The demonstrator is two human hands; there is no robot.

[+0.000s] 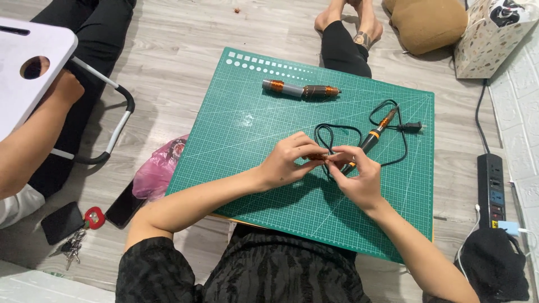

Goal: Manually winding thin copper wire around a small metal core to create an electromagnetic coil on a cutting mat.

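Green cutting mat [252, 185]; both hands' fingers [314, 150] hide a small orange part [316, 156].

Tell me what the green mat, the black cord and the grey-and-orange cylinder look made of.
Green mat: flexible vinyl or rubber, matte, with a printed white grid. Black cord: rubber- or plastic-sheathed wire, looping loosely. Grey-and-orange cylinder: probably plastic casing with shiny coppery metal bands; hard to confirm.
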